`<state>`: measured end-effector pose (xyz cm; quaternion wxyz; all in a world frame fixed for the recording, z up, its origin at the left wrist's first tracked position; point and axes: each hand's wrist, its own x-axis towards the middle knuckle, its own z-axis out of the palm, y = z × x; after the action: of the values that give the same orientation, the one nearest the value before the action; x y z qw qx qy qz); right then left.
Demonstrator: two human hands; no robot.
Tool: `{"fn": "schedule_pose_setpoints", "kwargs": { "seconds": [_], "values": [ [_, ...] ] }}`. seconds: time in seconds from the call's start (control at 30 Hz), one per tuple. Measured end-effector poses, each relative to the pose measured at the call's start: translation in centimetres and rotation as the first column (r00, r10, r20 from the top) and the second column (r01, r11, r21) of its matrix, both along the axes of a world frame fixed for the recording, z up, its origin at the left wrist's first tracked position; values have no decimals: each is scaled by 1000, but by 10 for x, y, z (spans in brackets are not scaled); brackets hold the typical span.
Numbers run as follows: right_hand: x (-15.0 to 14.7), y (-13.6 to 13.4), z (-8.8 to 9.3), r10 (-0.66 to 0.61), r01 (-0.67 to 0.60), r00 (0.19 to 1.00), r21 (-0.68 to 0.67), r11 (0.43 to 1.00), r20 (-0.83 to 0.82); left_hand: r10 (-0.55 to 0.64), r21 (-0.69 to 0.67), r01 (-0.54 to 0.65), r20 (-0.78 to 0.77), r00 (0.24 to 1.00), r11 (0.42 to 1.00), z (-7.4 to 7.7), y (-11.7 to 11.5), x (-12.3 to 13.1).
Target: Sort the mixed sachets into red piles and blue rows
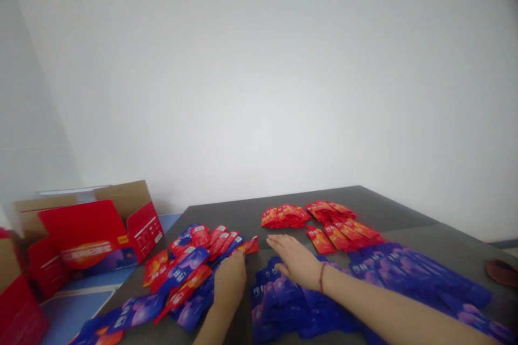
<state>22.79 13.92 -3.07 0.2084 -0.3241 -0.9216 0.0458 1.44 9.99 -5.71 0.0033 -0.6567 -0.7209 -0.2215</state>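
I read this as picking from the mixed pile [188, 264] on the counter [234, 215], left hand [230, 277] at its edge, grip unclear, right hand [297, 261] over blue packets [283, 296], fingers spread, holding nothing; next calls for separating one overlapped packet.

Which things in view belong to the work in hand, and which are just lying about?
In the work, it seems:
left hand, at the mixed packet pile
right hand, by the blue packets
grouped red packets
dark table beneath

Apparently just lying about:
red cartons at left
brown object, right edge, too blurred to name
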Motion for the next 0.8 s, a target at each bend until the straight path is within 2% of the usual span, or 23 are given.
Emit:
{"fn": "schedule_pose_setpoints", "kwargs": {
  "seconds": [0.1,0.2,0.27,0.4,0.5,0.6,0.7,0.77,0.8],
  "values": [
    [-23,4,6,40,-49,994,-88,995,-103,-7,40,-1,187,982,999,5,-15,-5],
    [-38,12,11,-6,-39,984,-252,967,-179,-12,59,-14,418,908,998,7,-23,-10],
    [-43,17,11,-49,-17,982,-345,938,-184,-10,46,-20,566,824,999,7,-24,-13],
    [-46,18,6,-135,13,962,-454,891,-237,-34,31,17,797,603,999,4,-24,-9],
    [-46,8,6,-173,4,943,-510,860,-284,-51,23,66,881,471,998,4,-26,-1],
    [-44,-6,12,-146,-59,934,-547,835,-325,-60,28,88,919,390,996,4,-29,8],
    [-36,-12,19,-62,-170,905,-492,854,-420,-48,12,119,951,304,993,4,-32,11],
    [-22,-6,20,-50,-183,895,-466,866,-444,-32,-4,126,959,283,992,6,-31,8],
    [-11,0,20,-86,-144,900,-476,868,-428,-33,-5,122,953,301,993,8,-29,5]
  ]
}}
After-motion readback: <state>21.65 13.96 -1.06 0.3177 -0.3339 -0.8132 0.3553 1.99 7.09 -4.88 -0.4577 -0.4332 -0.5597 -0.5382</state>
